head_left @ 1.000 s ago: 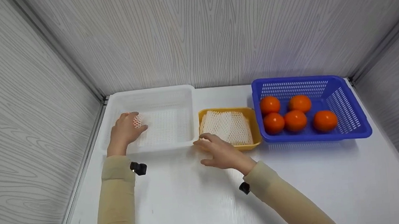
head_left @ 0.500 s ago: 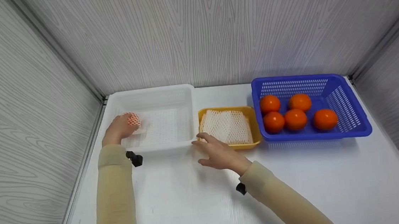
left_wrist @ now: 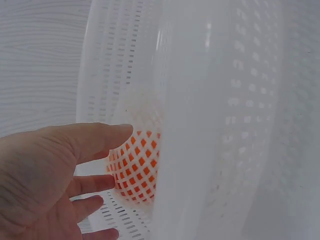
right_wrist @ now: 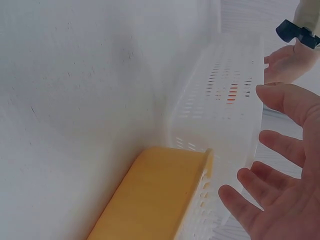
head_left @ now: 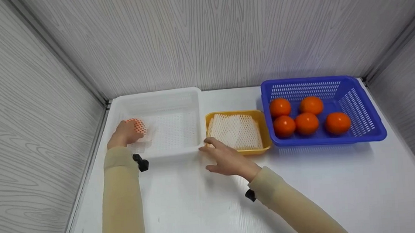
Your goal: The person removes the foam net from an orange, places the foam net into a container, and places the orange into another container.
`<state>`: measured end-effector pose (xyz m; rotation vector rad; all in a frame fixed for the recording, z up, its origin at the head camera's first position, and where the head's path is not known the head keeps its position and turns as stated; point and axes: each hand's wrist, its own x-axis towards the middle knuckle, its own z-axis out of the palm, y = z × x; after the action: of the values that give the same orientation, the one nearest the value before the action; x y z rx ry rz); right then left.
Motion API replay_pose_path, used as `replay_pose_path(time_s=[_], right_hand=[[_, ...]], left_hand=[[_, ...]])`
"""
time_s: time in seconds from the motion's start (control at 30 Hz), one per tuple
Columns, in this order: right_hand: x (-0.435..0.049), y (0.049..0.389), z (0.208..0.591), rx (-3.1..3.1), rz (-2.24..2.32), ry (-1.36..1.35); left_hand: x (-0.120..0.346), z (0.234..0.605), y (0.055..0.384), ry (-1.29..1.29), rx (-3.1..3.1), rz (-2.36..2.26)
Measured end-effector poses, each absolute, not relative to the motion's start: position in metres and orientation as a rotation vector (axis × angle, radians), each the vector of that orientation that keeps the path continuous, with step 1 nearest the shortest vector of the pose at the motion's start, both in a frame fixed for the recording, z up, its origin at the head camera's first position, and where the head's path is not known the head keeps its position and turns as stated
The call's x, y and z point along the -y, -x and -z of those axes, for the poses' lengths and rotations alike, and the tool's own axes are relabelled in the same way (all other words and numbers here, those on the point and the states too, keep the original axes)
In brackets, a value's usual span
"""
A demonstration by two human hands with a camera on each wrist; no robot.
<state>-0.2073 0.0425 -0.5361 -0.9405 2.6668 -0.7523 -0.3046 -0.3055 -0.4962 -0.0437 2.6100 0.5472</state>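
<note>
In the white basket (head_left: 165, 151) at the left lies an orange (left_wrist: 136, 172) in a white foam net sleeve. My left hand (head_left: 123, 133) is right beside it, over the basket's left part. In the left wrist view the thumb tip overlaps the sleeve's top, and the fingers, spread and loosely bent, reach the orange's near side without wrapping round it. My right hand (head_left: 229, 159) hovers with spread fingers at the front left corner of the yellow basket (head_left: 266, 136), holding nothing. A stack of white foam net sleeves (head_left: 234, 131) lies in that yellow basket.
A blue basket (head_left: 370, 118) with several bare oranges (head_left: 307, 123) stands at the right, close beside the yellow one. The white basket's right wall borders the yellow basket. Grey wood-grain panels (head_left: 201, 35) enclose the white table (head_left: 192, 210) at the back and sides.
My left hand has shifted left and drawn back from over the sleeved orange, so more of the orange shows. The right hand has barely moved.
</note>
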Motion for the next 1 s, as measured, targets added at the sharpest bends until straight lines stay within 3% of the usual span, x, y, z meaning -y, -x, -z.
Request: replay_pose_path(time_s=[1.0], right_hand=[[-0.044,0.212,0.536,-2.657,0.763,1.003]], left_hand=[[0.305,0.481,0.297,0.132,-2.579,-0.354]])
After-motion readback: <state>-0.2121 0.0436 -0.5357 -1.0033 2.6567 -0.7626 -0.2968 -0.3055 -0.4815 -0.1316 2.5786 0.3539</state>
